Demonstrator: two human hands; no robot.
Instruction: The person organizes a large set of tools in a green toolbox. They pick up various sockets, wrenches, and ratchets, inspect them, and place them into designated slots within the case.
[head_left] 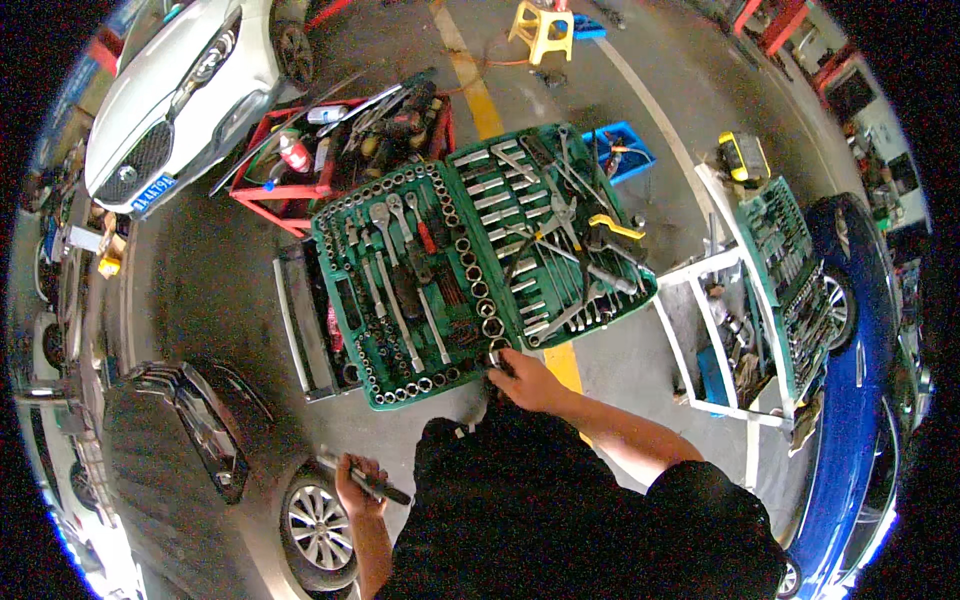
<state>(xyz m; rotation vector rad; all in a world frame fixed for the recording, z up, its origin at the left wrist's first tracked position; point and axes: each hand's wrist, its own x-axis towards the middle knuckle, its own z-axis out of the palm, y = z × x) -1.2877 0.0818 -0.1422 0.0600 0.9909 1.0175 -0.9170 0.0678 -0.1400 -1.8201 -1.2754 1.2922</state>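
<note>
A green tool case (520, 345) lies open before me, its two halves filled with sockets, ratchets, wrenches and pliers. At its near edge, my right hand (527, 383) has its fingers closed at a large chrome socket (499, 346) at the end of the socket row; the fingertips are partly hidden. Lower left, away from the case, my left hand (359, 486) is wrapped round a dark-handled metal tool (388, 490). That tool's metal end points up and left, and its exact kind is unclear. Pliers (562, 215) and a yellow-handled tool (616, 227) lie loose on the right half.
Behind the case stands a red cart (290, 205) heaped with tools and bottles. To the right is a white-framed cart (708, 330) with a second green tool case (785, 260). Cars flank me: white (190, 90), dark (170, 470) and blue (850, 450). A yellow stool (543, 35) stands farther off.
</note>
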